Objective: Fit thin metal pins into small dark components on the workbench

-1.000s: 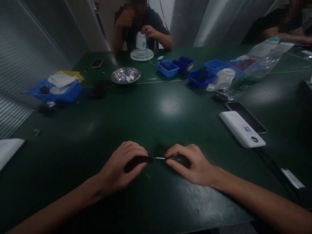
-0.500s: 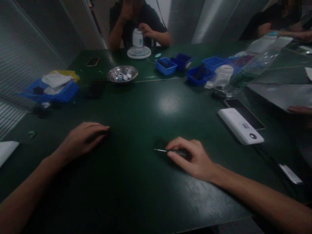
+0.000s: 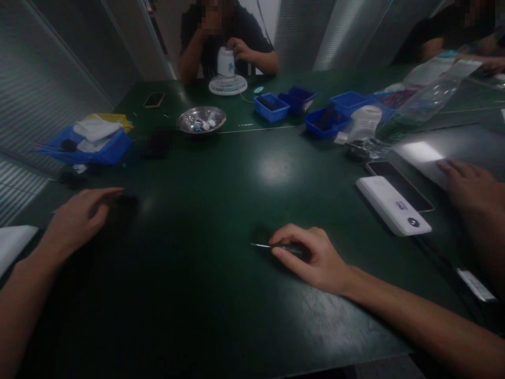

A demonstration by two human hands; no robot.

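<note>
My right hand rests on the green table, its thumb and fingers closed round a small screwdriver. The thin metal shaft points left; most of the dark handle is hidden in my palm. On the left, my left hand hovers low above the tabletop with fingers stretched out and thumb apart, holding nothing. Beyond it stands a blue basket with white and dark parts in it. A white power bank lies to the right of my right hand, against a dark phone.
A metal bowl with small parts stands farther back, near blue bins. Across the table a person holds a white fan. At right, another person's hand lies on a grey sheet. A plastic bottle leans there.
My left hand has moved left and slightly away from me across the table. My right hand has stayed put with the screwdriver. Another person's hand has come onto the grey sheet at right.
</note>
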